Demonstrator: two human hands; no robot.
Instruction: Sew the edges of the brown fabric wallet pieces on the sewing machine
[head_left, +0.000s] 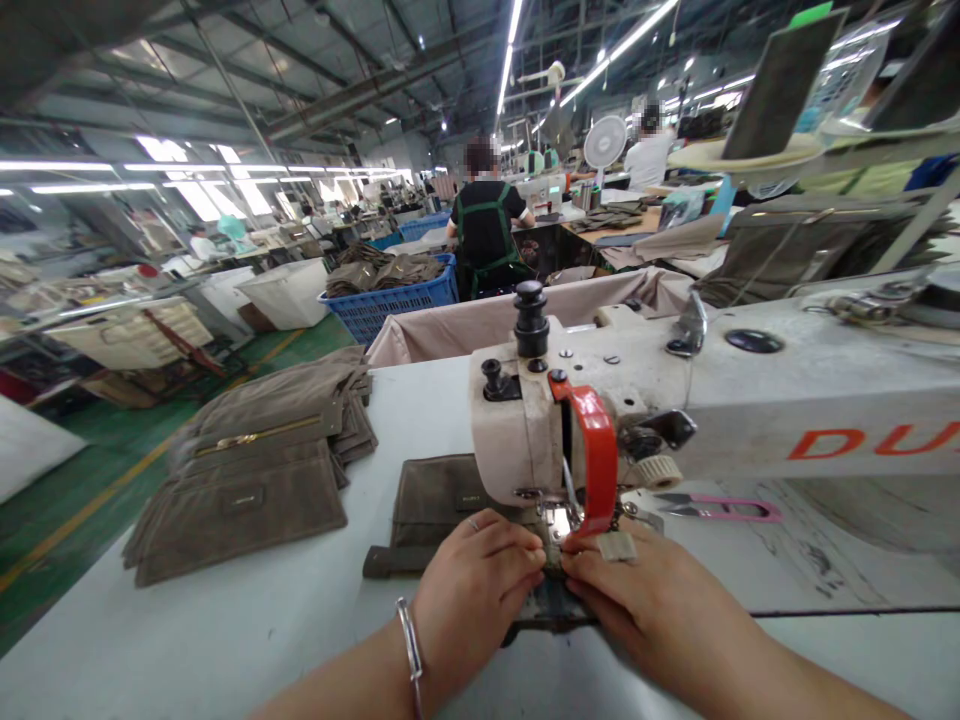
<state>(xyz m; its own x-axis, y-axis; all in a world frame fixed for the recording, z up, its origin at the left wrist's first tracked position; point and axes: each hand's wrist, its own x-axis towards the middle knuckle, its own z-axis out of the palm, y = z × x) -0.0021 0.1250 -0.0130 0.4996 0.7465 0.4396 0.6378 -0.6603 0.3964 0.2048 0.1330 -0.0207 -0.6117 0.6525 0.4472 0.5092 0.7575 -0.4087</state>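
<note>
- The olive fabric panel [429,492] lies on the desk [300,640], partly under the head of the sewing machine [510,430].
- The left hand [480,572] has its fingertips drawn together at the panel's near edge, beside the presser foot [558,524]; whether they clamp the cloth, I cannot tell.
- The right hand [645,585] curls just across from it, below the red guard [600,455]; its grip is hidden.
- Pink-handled snips [750,509] lie right of the machine's needle area.
- Stacked fabric panels [259,480] sit at the desk's left.
</note>
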